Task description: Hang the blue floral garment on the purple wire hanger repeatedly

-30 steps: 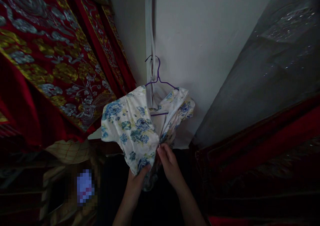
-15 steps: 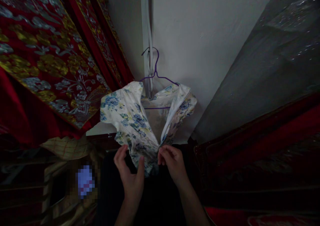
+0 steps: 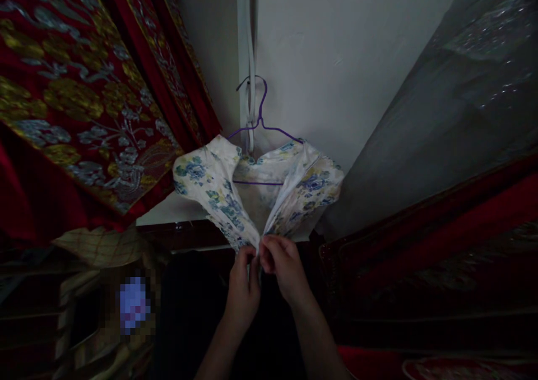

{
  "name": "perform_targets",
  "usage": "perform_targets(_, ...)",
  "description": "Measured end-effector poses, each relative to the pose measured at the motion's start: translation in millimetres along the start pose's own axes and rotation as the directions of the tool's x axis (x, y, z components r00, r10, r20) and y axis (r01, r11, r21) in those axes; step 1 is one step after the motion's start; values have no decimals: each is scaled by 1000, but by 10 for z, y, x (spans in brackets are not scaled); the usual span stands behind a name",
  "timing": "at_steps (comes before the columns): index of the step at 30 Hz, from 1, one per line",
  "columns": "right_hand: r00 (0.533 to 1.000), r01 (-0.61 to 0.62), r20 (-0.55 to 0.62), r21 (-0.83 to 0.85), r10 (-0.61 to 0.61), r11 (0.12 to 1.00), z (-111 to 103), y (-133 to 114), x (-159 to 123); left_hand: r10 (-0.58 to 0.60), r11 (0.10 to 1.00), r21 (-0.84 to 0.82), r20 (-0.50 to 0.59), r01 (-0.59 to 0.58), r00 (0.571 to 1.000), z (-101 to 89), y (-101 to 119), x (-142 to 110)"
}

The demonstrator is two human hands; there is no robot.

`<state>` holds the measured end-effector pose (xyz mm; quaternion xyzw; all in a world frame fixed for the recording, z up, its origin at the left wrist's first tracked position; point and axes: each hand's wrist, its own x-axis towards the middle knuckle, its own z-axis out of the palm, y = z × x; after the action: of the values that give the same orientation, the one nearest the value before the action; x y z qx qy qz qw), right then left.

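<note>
A white garment with blue flowers (image 3: 222, 200), a dress or blouse, hangs from a purple hanger (image 3: 261, 105) in front of the wall. It lies open in a V at the neck, with a zipper (image 3: 283, 192) along the right edge. At the bottom of the V my right hand (image 3: 283, 262) pinches the zipper; the pull itself is hidden by the fingers. Just left of it, my left hand (image 3: 244, 285) is closed on the garment's fabric below the opening. The lower part of the garment is mostly hidden behind my hands.
Red cloth with gold and silver embroidery (image 3: 84, 100) hangs at the left. At the right is a sheer, glittering cloth (image 3: 441, 77), above dark red fabric (image 3: 462, 217). A pale checked cloth (image 3: 101, 245) lies low at the left. A white cord (image 3: 251, 43) runs down the wall.
My left hand has moved right and closed on the fabric beside my right hand. The garment is drawn narrower at the bottom of the V. My right hand keeps its pinch.
</note>
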<state>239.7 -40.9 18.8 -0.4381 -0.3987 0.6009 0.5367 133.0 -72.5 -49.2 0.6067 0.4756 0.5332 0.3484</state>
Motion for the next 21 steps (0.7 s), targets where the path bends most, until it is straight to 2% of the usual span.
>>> perform_targets(3, 994, 89, -69, 73, -84, 993, 46, -391, 256, 17, 1000, 21, 21, -18, 1000, 92, -51, 31)
perform_targets(8, 958, 257, 77, 188, -275, 948, 179, -1155, 599, 67, 998, 20, 22, -68, 998, 243, -38, 204)
perform_targets(11, 926, 347, 86, 195, -369, 917, 224, -1403, 641, 128, 992, 13, 74, -129, 989, 327, -104, 262)
perform_targets(14, 905, 405, 61, 178, -421, 897, 210, -1448, 626, 135, 991, 4, 144, -137, 980, 368, -293, 271)
perform_targets(17, 910, 399, 60, 140, -410, 906, 178, -1355, 596, 96, 995, 23, 177, -101, 980, 303, -415, 346)
perform_targets(19, 917, 388, 64, 95, -395, 917, 171, -1265, 567, 93, 994, 32, 196, -101, 976, 193, -318, 486)
perform_targets(21, 913, 399, 69, 50, -402, 916, 175, -1190, 526, 148, 988, 8, 162, -152, 976, 45, -37, 692)
